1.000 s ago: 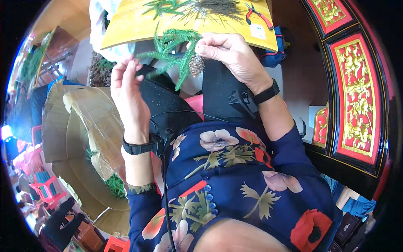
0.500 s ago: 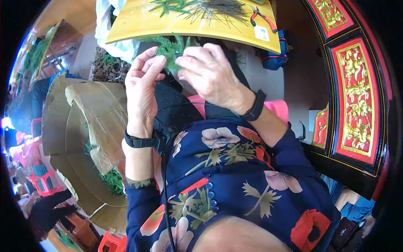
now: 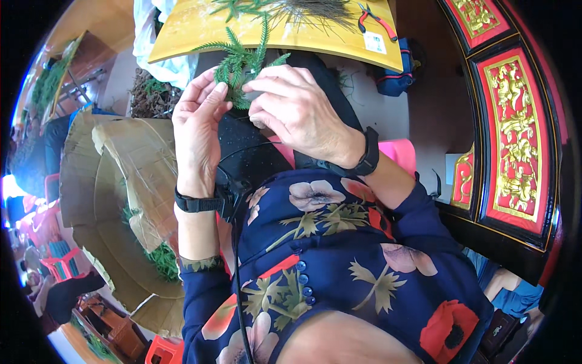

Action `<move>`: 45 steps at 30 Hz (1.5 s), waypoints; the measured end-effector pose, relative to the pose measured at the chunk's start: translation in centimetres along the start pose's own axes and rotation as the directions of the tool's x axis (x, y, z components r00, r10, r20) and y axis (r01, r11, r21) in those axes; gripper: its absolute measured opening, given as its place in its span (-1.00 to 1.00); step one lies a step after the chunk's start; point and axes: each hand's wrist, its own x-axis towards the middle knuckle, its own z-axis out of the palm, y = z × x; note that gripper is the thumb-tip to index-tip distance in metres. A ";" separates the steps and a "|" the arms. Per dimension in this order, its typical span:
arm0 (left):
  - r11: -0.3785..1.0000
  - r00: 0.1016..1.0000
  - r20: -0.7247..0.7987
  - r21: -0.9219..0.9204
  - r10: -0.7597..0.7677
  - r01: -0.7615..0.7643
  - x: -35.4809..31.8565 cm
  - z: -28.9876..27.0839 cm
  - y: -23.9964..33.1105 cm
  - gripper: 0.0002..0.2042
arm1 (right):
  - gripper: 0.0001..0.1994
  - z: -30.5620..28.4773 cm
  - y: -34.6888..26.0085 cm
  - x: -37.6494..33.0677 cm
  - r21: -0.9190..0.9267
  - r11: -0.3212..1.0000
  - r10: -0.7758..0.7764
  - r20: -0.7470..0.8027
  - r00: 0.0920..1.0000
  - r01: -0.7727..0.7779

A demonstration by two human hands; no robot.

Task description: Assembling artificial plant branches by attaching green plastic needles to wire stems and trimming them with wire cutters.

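Note:
In front of me, just below the edge of the yellow tabletop, a green artificial pine sprig (image 3: 233, 68) fans out several needled branches. My left hand (image 3: 200, 115) pinches it from the left between thumb and fingers. My right hand (image 3: 306, 112) comes in from the right with bent fingers, its fingertips at the sprig's right side near the base. Those fingers partly hide what they grip there. Both wrists carry black straps.
On the yellow table (image 3: 291, 37) lie a heap of thin dark wires (image 3: 315, 11), more green sprigs (image 3: 239, 8) and red-handled pliers (image 3: 377, 24). An open cardboard box (image 3: 91, 182) holding greenery stands at my left. A red-and-gold carved panel (image 3: 515, 133) rises at the right.
The sprig has turned, so its branches now point up and spread wider over the table edge. The left hand has shifted slightly left; the right hand has dropped a little.

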 end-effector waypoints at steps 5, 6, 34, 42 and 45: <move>0.995 0.999 0.007 -0.088 -0.039 0.040 0.5 -0.8 -0.6 -0.75 | -0.94 -1.3 1.1 0.4 0.073 0.994 0.083 -0.025 0.996 -0.081; 0.993 0.999 0.013 -0.111 -0.050 0.051 0.6 -1.0 -0.6 -0.76 | -0.94 -1.7 1.6 0.4 0.092 0.992 0.094 -0.040 0.995 -0.090; 0.335 0.676 0.364 0.660 0.641 -0.673 -1.0 3.0 0.0 -0.82 | -0.73 -4.6 4.0 -0.2 0.793 0.116 0.477 0.484 0.734 -0.598; 0.684 0.795 0.304 0.405 0.525 -0.607 -0.9 3.2 -0.8 -0.84 | -0.76 -4.3 3.7 -0.2 0.792 0.286 0.527 0.340 0.779 -0.539; 0.861 0.883 0.155 0.201 0.444 -0.468 -0.8 3.4 -0.3 -0.83 | -0.77 -4.3 3.8 -0.1 0.798 0.308 0.569 0.281 0.773 -0.517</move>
